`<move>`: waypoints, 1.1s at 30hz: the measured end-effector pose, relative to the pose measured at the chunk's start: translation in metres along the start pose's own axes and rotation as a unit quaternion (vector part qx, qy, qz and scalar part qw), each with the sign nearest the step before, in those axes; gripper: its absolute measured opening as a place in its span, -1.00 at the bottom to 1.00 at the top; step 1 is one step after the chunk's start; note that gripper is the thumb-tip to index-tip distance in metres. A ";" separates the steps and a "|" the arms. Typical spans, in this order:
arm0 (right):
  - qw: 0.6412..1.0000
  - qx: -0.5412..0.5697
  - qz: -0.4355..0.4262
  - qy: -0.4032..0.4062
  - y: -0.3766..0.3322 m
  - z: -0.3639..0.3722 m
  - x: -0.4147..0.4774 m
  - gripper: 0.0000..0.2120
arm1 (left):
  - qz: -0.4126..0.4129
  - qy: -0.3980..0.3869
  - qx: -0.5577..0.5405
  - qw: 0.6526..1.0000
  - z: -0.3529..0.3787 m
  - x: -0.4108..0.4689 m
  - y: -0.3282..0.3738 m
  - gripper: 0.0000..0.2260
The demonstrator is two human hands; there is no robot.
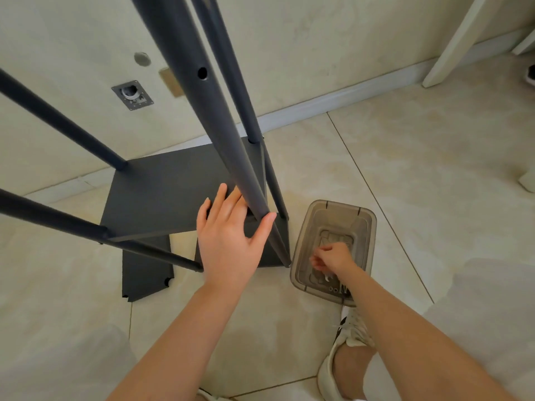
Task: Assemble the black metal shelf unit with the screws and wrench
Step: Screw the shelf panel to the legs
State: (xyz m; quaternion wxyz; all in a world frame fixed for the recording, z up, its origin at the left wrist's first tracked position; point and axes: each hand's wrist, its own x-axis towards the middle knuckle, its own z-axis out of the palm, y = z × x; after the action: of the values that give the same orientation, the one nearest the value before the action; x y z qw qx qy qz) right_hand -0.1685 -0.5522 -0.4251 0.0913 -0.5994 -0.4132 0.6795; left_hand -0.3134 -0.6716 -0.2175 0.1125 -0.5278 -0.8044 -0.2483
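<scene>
Black metal shelf unit (173, 192) with round posts stands at 10 o'clock on beige floor tiles (405, 169), against a cream wall (318, 39). Left hand (228, 238), fingers straight, touches the near post. Just right: smoky translucent plastic bin (369, 227) holding small metal hardware (333, 289). Right hand (333, 257) curled inside, grasp undeterminable. White shoe (347, 337) at 6 o'clock of bin. Open tiles rightward.
</scene>
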 end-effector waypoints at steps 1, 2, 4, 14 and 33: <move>0.999 0.050 0.000 -0.005 -0.005 -0.001 -0.008 -0.89 | -0.006 -0.005 -0.002 1.000 -0.003 0.000 0.002 -0.66; 0.994 0.109 -0.002 -0.018 -0.011 -0.002 -0.017 -0.87 | -0.012 -0.013 -0.004 1.000 -0.005 0.001 0.005 -0.66; 0.967 0.247 -0.008 -0.062 -0.026 -0.004 -0.036 -0.83 | -0.024 -0.034 -0.008 0.999 -0.010 0.005 0.008 -0.67; 0.922 0.348 -0.091 -0.144 -0.104 0.037 -0.117 -0.80 | -0.129 -0.092 -0.124 0.980 -0.024 0.018 0.015 -0.76; 0.941 0.019 -0.337 0.034 -0.161 0.156 -0.134 -0.80 | -0.245 -0.020 -0.232 0.941 -0.106 0.066 -0.081 -0.87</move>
State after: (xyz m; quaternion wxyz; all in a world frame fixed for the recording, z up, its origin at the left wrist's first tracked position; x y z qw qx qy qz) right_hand -0.3315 -0.6019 -0.2270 0.3404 -0.4461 -0.5742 0.5961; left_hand -0.4230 -0.6994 -0.1210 -0.0937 -0.3309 -0.8309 -0.4374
